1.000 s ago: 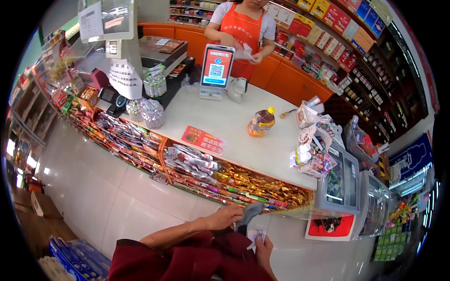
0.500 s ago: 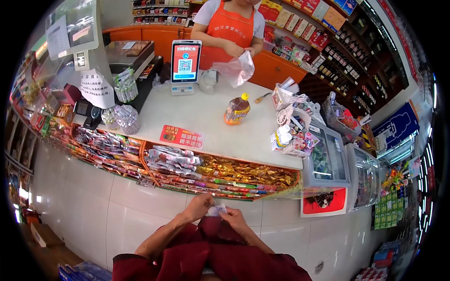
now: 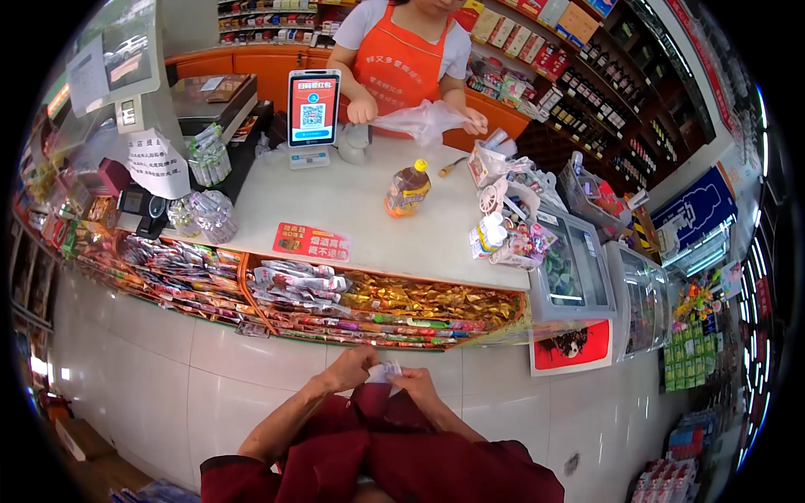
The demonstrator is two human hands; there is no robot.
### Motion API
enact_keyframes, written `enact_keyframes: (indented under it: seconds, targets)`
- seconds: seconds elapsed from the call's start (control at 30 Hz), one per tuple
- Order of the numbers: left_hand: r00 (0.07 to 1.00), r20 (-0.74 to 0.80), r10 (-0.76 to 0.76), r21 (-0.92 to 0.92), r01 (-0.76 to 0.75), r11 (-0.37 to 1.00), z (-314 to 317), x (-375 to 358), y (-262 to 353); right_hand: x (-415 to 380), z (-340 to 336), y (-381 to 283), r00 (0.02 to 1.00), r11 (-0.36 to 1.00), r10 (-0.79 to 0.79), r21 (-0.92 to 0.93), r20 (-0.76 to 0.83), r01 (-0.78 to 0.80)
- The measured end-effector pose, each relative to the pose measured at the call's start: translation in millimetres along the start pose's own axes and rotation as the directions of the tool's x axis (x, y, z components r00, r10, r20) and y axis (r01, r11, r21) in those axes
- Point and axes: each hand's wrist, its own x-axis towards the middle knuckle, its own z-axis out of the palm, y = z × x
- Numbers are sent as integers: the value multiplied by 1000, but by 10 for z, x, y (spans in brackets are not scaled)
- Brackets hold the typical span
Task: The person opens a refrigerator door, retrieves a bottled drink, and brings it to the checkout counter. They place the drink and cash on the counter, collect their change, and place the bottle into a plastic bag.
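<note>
Close in front of my maroon shirt, my left hand (image 3: 352, 369) and my right hand (image 3: 417, 385) are closed with fingers pinched together. Between them they grip a small pale, purplish folded paper (image 3: 384, 371) that looks like banknotes. Its markings are too small to read. Both hands are below the counter's front edge, apart from the snack rack. On the white counter (image 3: 352, 210) stands an upright bottle (image 3: 407, 191) with a yellow cap and orange-brown drink.
Behind the counter, a person in an orange apron (image 3: 398, 63) stretches a clear plastic bag (image 3: 423, 121) between both hands. A QR-code screen (image 3: 313, 113) stands left of the bottle. Snack packets (image 3: 394, 302) fill the front rack. Glass-topped freezers (image 3: 574, 260) flank the right.
The person behind the counter has spread the plastic bag wide between two hands. My hands still hold the paper, which looks a little more spread. The view has shifted slightly.
</note>
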Motion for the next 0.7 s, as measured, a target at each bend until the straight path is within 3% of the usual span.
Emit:
enact_keyframes:
  seconds: [0.07,0.1,0.17,0.23,0.3,0.37,0.47,0.53,0.67,0.7]
  targets:
    - [998,58,19,221,-31,975,-3,-23,149,18,-55,55,1000,999,9,44,9,-9]
    - [998,64,17,220,-31,975,29,-31,116,33,-88,88,999,1000,14,-12,32,-14]
    - [977,40,212,297,-214,931,91,-70,55,61,-133,150,998,998,27,-63,50,-23]
    - [970,-4,245,253,-236,938,135,-89,81,93,-137,167,971,990,115,51,210,-129]
    - [964,-43,264,199,-250,948,161,-146,182,70,-127,150,970,987,121,74,212,-140]
    - [980,-68,186,174,-172,970,96,-110,314,57,-138,209,972,987,114,88,205,-135]
    - [970,-73,231,184,-214,959,159,-54,157,-1,-71,93,984,996,47,69,170,-60]
    - [970,-62,236,203,-219,954,191,-45,30,-9,-99,11,980,993,122,-11,156,-122]
    - [972,-59,226,300,-199,933,239,-74,18,-20,-151,208,991,984,94,142,95,-107]
    - [985,-43,167,284,-148,947,292,-113,35,-50,-200,255,978,860,131,472,165,-195]
